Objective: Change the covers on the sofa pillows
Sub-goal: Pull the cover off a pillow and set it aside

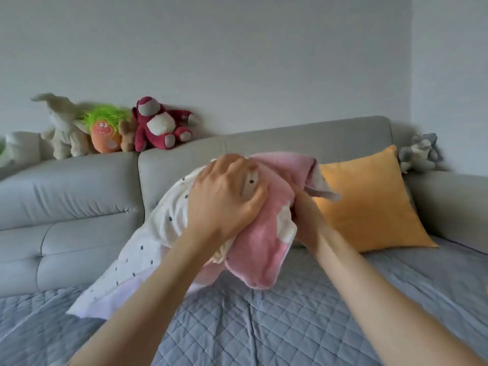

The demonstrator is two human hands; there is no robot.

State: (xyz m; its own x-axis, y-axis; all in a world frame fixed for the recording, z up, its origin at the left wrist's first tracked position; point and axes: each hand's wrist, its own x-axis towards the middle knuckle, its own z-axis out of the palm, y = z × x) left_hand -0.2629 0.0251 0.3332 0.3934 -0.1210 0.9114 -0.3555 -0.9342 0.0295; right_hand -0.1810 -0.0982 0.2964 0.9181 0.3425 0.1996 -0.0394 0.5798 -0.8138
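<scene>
With the pillow [158, 228] raised above the sofa seat [343, 299], the left hand [224, 196] grips its dotted end and the right hand [306, 220] grips the pink cover [264, 247]; whether the cover is going on or off cannot be told, but the next move probably calls for a steady pull along the pillow.

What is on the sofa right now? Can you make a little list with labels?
left hand: left hand grips the pillow's bunched top
right hand: right hand mostly hidden in the pink cover's folds, grip unclear
pillow: white pillow with dark dots, partly in the pink cover
other pillow: orange pillow leaning against the sofa back
toys: red bear, green-haired toy, cream plush on the sofa back; grey plush at right
seat: blue quilted cover
</scene>
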